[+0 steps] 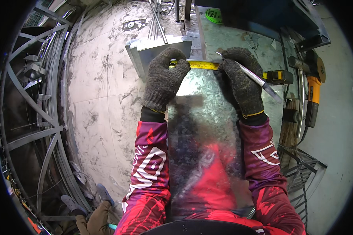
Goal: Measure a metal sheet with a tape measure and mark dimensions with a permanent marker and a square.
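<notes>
Both hands wear dark knitted gloves. My left hand (163, 80) is closed, pinching the end of a yellow tape measure blade (202, 65) at the far edge of a shiny metal sheet (206, 121). The blade runs across the sheet to my right hand (245, 86). Those fingers are closed round a white marker pen (252, 74), its tip pointing to the far left, and they also press on the blade. Beyond the right hand lies the tape's black and yellow case (280, 77). What the right fingertips touch underneath is hidden.
Folded metal pieces (135, 58) and thin rods (157, 21) stand beyond my left hand. An orange angle grinder (313, 92) lies at the right. A metal frame rack (51, 117) lines the left side. Another person's legs and shoes (102, 194) show at lower left.
</notes>
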Available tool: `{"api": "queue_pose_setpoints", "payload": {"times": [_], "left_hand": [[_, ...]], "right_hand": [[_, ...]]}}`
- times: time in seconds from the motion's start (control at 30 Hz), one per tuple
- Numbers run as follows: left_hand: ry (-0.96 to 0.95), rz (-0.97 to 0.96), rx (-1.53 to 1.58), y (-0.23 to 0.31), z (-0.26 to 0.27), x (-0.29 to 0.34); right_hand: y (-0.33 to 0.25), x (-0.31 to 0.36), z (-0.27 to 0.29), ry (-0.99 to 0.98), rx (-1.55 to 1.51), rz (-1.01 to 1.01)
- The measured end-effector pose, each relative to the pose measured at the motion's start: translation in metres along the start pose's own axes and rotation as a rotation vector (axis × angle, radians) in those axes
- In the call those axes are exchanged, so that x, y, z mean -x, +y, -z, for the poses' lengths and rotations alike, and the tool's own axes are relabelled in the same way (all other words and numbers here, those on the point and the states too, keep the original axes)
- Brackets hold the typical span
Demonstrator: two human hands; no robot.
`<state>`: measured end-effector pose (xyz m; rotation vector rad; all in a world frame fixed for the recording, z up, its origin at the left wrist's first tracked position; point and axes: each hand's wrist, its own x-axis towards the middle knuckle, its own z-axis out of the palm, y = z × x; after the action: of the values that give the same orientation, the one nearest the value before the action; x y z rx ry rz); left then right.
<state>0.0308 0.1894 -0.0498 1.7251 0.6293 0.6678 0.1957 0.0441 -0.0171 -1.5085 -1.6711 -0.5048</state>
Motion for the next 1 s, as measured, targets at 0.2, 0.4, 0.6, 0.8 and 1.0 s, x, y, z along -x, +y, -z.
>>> {"api": "queue_pose_setpoints", "payload": {"times": [0.2, 0.4, 0.6, 0.8, 1.0], "left_hand": [[0.001, -0.034, -0.054, 0.001, -0.002, -0.002], [0.054, -0.043, -0.013, 0.001, -0.008, -0.001], [0.051, -0.075, -0.082, 0.005, -0.002, -0.002], [0.047, -0.099, -0.062, 0.005, 0.0, -0.001], [0.018, -0.035, -0.009, 0.005, -0.002, 0.0]], "right_hand": [[-0.013, 0.003, -0.003, 0.022, -0.239, -0.293], [-0.025, -0.001, -0.009, 0.045, -0.781, -0.687], [-0.02, -0.003, -0.005, -0.122, -0.422, -0.629], [-0.018, -0.004, -0.007, -0.167, -0.406, -0.539], [-0.02, -0.002, -0.01, -0.079, -0.568, -0.643]]}}
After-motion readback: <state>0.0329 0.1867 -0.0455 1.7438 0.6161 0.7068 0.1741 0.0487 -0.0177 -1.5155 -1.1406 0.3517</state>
